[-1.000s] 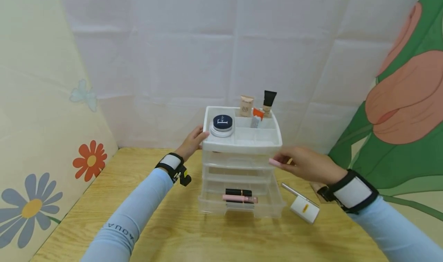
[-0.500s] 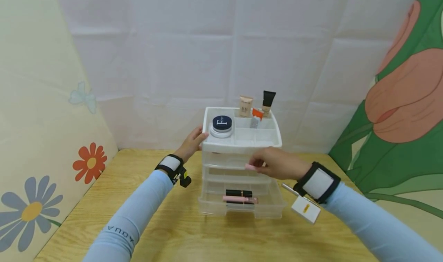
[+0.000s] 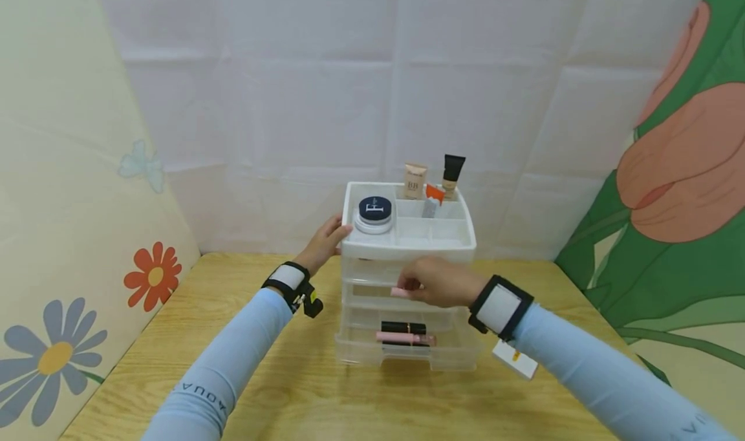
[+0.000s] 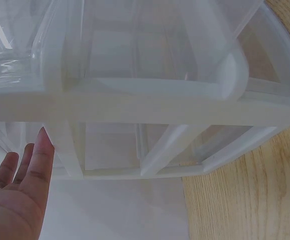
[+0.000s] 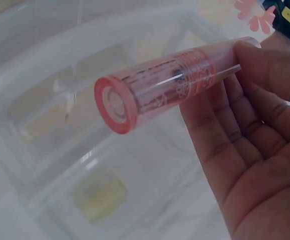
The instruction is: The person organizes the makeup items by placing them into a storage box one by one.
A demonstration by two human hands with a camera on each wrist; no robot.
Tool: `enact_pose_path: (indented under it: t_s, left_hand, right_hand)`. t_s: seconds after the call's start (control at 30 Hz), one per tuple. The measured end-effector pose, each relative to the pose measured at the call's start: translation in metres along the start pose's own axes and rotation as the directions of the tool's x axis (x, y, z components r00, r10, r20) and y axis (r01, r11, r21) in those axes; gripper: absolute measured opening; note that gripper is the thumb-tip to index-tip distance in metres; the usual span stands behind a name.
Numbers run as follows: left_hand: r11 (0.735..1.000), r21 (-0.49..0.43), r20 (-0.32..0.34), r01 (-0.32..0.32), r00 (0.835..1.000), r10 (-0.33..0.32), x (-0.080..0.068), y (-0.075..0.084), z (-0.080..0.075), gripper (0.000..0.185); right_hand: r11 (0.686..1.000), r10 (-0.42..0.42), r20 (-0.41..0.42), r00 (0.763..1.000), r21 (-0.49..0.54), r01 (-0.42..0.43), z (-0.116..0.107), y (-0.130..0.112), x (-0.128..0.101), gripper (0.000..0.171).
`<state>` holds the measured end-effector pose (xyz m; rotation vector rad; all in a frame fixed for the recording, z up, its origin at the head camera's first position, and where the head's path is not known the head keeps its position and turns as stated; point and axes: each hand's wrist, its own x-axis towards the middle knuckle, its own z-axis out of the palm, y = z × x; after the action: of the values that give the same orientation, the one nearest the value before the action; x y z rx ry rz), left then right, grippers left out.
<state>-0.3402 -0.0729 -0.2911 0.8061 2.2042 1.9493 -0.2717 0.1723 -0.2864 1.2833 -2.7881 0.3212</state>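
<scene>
The right hand (image 3: 438,281) grips a pink tube (image 3: 401,292) in front of the clear drawer unit (image 3: 407,286), at the level of its middle drawer and just above the open bottom drawer (image 3: 407,350). The tube lies roughly level, its long axis running across the unit's front, its free end pointing toward the unit's left side. In the right wrist view the fingers (image 5: 245,115) curl round the far part of the tube (image 5: 165,85), so that end is hidden; the flat round end faces the camera, and the print on the tube is too blurred to read. The left hand (image 3: 323,240) rests against the unit's left side just below the top tray (image 3: 407,237), fingers straight and holding nothing; the left wrist view shows only the fingertips (image 4: 37,155) at the unit's frame, the rest of that hand being cut off. Inside the bottom drawer lie a black tube (image 3: 403,327) and another pink stick (image 3: 405,339), both lengthwise across the drawer. On the tray sit a round jar (image 3: 374,213) at the left and 2 upright tubes (image 3: 433,177) at the back. A white card (image 3: 515,358) to the unit's right is partly hidden by the right sleeve (image 3: 593,376).
</scene>
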Motion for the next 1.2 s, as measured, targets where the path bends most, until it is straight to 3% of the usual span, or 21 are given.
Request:
enact_pose_path:
  t_s: [0.33, 0.53, 0.87, 1.2]
  left_hand:
    - [1.000, -0.003, -0.001, -0.008, 1.000, 0.008, 0.000, 0.000, 0.000, 0.051]
    - [0.999, -0.032, -0.019, -0.014, 1.000, 0.013, 0.008, -0.015, -0.004, 0.047]
    - [0.999, -0.006, -0.042, -0.046, 0.998, 0.046, 0.009, -0.021, -0.003, 0.052]
    - [1.000, -0.001, -0.023, -0.016, 1.000, 0.016, 0.007, -0.015, -0.003, 0.048]
  right_hand:
    - [0.998, -0.023, 0.038, 0.999, -0.063, 0.025, 0.023, -0.003, 0.011, 0.005]
    - [0.997, -0.044, 0.086, 0.995, -0.056, 0.049, 0.030, -0.006, 0.017, 0.004]
    - [0.998, 0.032, 0.177, 0.984, -0.061, -0.021, 0.040, -0.011, 0.024, 0.007]
    - [0.998, 0.055, 0.195, 0.979, -0.026, -0.051, 0.045, -0.008, 0.025, 0.004]
